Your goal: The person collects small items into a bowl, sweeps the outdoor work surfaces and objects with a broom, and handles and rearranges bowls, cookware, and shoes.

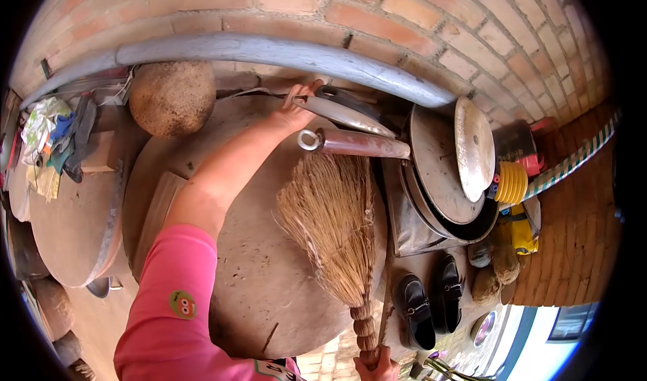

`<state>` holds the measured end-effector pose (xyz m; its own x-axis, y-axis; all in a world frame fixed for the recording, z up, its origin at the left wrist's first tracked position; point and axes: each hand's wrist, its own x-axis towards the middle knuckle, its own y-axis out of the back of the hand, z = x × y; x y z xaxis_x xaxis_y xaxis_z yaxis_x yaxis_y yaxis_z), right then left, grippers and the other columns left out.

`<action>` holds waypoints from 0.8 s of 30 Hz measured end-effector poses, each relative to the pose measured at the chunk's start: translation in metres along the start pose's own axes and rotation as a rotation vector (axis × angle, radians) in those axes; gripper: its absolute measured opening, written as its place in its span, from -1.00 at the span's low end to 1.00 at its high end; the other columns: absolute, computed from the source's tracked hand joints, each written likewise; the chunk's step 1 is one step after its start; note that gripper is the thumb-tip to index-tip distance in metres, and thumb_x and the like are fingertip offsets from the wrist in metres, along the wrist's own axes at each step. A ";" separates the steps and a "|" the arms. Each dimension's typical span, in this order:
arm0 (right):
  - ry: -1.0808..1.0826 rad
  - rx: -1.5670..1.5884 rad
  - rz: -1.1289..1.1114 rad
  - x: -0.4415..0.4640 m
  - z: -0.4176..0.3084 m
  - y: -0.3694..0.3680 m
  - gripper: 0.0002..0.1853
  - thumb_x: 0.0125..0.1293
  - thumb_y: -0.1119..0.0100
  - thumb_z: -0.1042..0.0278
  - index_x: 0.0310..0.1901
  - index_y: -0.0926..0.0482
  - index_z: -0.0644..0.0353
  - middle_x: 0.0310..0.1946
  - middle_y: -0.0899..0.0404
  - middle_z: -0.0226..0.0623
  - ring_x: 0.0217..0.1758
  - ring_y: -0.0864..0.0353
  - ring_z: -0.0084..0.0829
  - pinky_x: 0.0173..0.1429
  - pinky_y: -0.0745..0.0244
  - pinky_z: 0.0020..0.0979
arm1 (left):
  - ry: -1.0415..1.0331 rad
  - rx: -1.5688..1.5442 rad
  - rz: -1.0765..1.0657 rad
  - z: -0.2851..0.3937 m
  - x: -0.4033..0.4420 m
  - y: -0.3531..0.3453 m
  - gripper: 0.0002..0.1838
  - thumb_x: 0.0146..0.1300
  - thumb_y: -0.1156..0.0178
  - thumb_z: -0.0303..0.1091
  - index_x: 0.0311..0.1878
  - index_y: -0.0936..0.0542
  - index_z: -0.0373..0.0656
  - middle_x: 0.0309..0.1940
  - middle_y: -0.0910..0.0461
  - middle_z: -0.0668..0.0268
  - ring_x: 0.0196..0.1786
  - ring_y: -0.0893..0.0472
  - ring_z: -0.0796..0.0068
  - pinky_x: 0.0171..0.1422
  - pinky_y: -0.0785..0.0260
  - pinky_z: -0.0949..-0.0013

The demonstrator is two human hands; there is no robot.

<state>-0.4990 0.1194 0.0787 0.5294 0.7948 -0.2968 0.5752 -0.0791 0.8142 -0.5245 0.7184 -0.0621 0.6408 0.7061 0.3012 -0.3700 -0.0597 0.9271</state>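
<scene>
My right hand (379, 367) is closed round the bound handle of a straw broom (337, 226), whose fanned bristles point up over the large round clay-coloured surface (263, 293). My left hand (295, 111) reaches to the wall side, its fingers curled at the end of a flat grey metal piece (347, 116) that looks like a lid seen nearly edge-on. Just below that lies a reddish-brown cylindrical handle (360, 143) with a metal ring at its end. It reaches toward a wide pan (438, 165) on the right.
A thick grey pipe (269, 50) runs along the brick wall (290, 3). A round brown gourd-like object (172, 98) sits at the left. A metal lid (474, 148) leans on the pan; black shoes (415, 310) stand below. Cloths and bags (57, 135) lie on another round surface.
</scene>
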 end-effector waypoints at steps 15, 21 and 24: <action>0.462 -0.302 -0.211 0.155 -0.065 0.025 -0.55 0.11 -0.45 0.19 -0.21 -0.36 0.25 -0.62 -0.54 -0.04 -0.53 -0.60 0.11 -0.47 -0.48 -0.04 | -0.019 -0.417 -0.148 0.001 0.006 0.025 -0.65 0.33 -0.08 -0.21 0.16 -0.51 0.02 0.24 -0.47 0.14 0.23 -0.46 0.08 0.31 -0.29 0.13; 0.538 -0.336 -0.304 0.167 -0.086 0.032 -0.58 0.10 -0.45 0.25 -0.23 -0.37 0.24 -0.60 -0.53 -0.08 -0.51 -0.62 0.03 -0.46 -0.48 -0.07 | -0.052 -0.550 -0.025 0.010 0.014 0.018 -0.69 0.29 -0.13 -0.17 -0.07 -0.51 -0.22 -0.10 -0.64 -0.07 0.04 -0.60 -0.09 0.10 -0.44 0.11; 0.627 -0.353 -0.349 0.169 -0.080 0.035 -0.59 0.07 -0.45 0.26 -0.23 -0.40 0.23 -0.60 -0.53 -0.12 -0.50 -0.63 -0.03 -0.44 -0.49 -0.10 | -0.027 -0.640 0.028 0.017 0.012 0.016 -0.70 0.29 -0.15 -0.19 -0.07 -0.52 -0.21 -0.09 -0.65 -0.04 0.04 -0.60 -0.06 0.11 -0.45 0.12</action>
<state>-0.4396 0.2988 0.0967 -0.1539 0.9372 -0.3131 0.3565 0.3482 0.8670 -0.5111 0.7142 -0.0401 0.6386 0.6918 0.3370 -0.7100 0.3607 0.6048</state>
